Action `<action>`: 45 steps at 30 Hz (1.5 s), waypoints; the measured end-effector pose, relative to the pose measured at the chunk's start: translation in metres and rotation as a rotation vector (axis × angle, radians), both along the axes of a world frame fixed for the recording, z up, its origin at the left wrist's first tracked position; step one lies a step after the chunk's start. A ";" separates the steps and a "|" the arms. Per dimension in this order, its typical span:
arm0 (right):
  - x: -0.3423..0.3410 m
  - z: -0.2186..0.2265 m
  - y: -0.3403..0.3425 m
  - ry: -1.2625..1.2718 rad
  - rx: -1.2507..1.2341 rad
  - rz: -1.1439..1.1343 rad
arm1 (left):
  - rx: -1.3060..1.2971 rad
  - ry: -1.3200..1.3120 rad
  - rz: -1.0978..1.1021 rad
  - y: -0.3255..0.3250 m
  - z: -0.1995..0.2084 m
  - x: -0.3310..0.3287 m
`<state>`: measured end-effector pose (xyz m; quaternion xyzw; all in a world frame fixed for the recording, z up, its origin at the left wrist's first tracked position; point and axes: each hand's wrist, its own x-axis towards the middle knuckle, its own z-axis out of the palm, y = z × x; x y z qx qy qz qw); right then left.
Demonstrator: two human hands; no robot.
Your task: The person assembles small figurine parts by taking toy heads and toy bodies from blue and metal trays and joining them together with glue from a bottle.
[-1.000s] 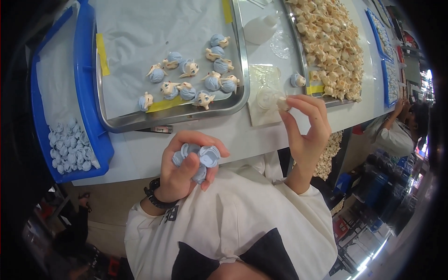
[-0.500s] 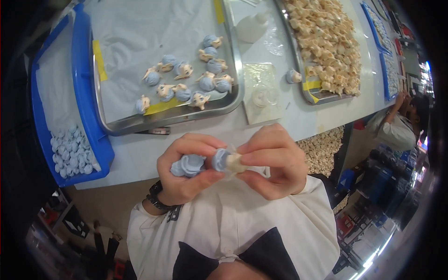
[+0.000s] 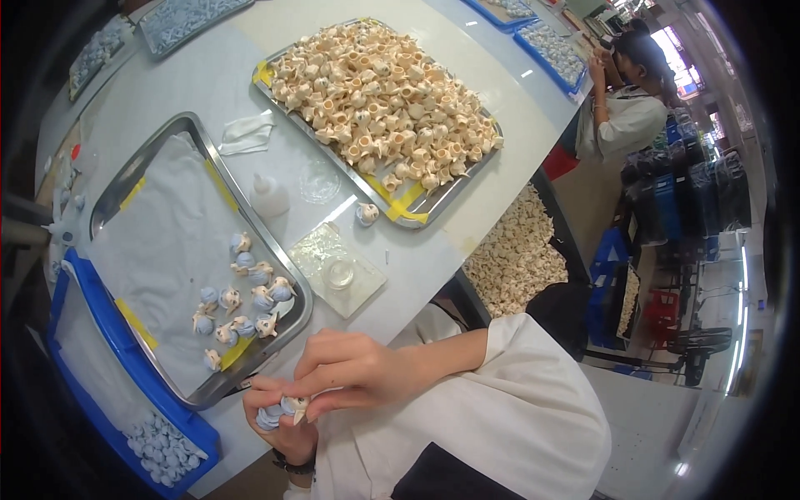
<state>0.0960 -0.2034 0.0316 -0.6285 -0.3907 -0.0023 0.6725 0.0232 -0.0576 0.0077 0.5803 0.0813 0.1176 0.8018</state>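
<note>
My left hand (image 3: 293,442) is closed around light blue moulded hair pieces (image 3: 267,417), low in the view near the table's front edge. Between both hands sits a small doll head (image 3: 293,405), with blue hair and a cream face with pointed ears. The thumb and fingers of my right hand (image 3: 357,368) pinch its cream side. My fingers partly cover both the head and the spare hair pieces. Just beyond, a steel tray (image 3: 302,292) lined with white sheet carries several similar blue-and-cream heads (image 3: 229,298).
A blue bin (image 3: 104,333) at left holds blue pieces (image 3: 162,450). Cream pieces (image 3: 392,100) heap a second steel tray (image 3: 312,137). Between the trays are a squeeze bottle (image 3: 269,197), a square plate (image 3: 317,250) with a round dish (image 3: 340,273), and one loose head (image 3: 367,214). A co-worker (image 3: 629,108) sits far right.
The view has swung to the right, so my hands now appear lower and further left. The blue and cream parts remain in my fingers, and the cream face now shows.
</note>
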 end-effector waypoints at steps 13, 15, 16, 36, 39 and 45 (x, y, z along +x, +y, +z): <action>0.003 -0.005 0.021 -0.029 -0.066 0.103 | -0.080 -0.132 -0.025 0.010 0.000 -0.001; 0.006 0.000 0.017 -0.069 -0.134 0.077 | -0.031 -0.151 0.023 0.015 0.001 -0.004; 0.008 -0.002 0.021 -0.127 -0.230 -0.025 | -0.246 -0.094 -0.013 0.020 0.004 -0.006; 0.100 -0.022 -0.102 -0.203 -1.031 -0.897 | -0.642 0.102 -0.313 0.035 0.012 -0.010; 0.100 -0.023 -0.099 -0.220 -0.942 -0.872 | -0.617 0.159 -0.410 0.038 0.014 -0.009; 0.025 0.034 -0.050 -0.197 -0.300 -0.106 | -0.391 0.390 -0.663 0.028 0.026 0.000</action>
